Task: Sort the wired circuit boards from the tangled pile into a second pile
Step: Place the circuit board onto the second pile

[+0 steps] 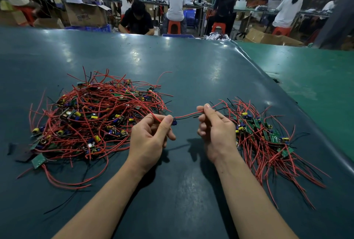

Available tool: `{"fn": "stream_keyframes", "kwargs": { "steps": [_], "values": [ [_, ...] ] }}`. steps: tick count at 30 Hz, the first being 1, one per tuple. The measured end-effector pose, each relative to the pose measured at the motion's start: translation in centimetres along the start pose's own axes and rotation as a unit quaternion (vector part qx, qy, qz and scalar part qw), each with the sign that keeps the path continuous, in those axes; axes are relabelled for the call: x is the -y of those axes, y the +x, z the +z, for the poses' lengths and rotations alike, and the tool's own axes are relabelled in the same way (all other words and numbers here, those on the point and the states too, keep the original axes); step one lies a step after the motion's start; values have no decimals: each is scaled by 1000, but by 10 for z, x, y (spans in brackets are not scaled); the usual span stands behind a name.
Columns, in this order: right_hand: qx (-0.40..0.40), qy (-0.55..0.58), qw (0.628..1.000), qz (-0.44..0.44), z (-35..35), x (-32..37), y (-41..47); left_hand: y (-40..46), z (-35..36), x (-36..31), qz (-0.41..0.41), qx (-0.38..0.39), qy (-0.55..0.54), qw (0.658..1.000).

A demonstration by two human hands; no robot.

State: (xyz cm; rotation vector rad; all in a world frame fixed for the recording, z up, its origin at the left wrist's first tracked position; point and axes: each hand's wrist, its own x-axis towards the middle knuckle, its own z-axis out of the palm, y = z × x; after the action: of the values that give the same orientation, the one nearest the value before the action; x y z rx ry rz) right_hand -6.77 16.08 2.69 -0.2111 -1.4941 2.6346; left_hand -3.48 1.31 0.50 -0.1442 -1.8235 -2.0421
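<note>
In the head view, the left hand [151, 135] pinched a small board [174, 121] while the right hand [212, 125] pinched its wires [188, 114], held between the tangled pile [92, 118] and the second pile [264, 137]. It seemed mid-sort; next it needed laying rightward.

I see a dark teal bench [172, 62] with a brighter green surface [306, 70] beside it on the right. The big pile [95, 120] on the left is mostly red wires with a few black ones, dotted with green boards and yellow and blue parts. The smaller pile [268, 139] on the right shows the same red, black and green. Between my hands runs a red and black wire pair [188, 115] ending in a small blue part [174, 122]. Orange stools [174, 27] stand in the background.
</note>
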Motion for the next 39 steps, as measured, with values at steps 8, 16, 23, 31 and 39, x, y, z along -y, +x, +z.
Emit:
{"fn": "stream_keyframes", "kwargs": {
  "steps": [8,16,23,31,39],
  "values": [
    [-266,-150,915,-265,-11,9,4,-1,0,0,49,-82,52,994],
    [229,-451,751,-426,10,-24,-26,1,-2,2,102,-98,71,987],
    [131,-375,803,-445,8,-19,-25,1,-8,1,241,11,206,948],
    [200,-15,979,-42,18,-7,-31,3,-10,-4,339,46,352,871],
    [143,-120,979,-86,13,-8,-24,3,-14,-1,366,18,375,851]
  ]
}}
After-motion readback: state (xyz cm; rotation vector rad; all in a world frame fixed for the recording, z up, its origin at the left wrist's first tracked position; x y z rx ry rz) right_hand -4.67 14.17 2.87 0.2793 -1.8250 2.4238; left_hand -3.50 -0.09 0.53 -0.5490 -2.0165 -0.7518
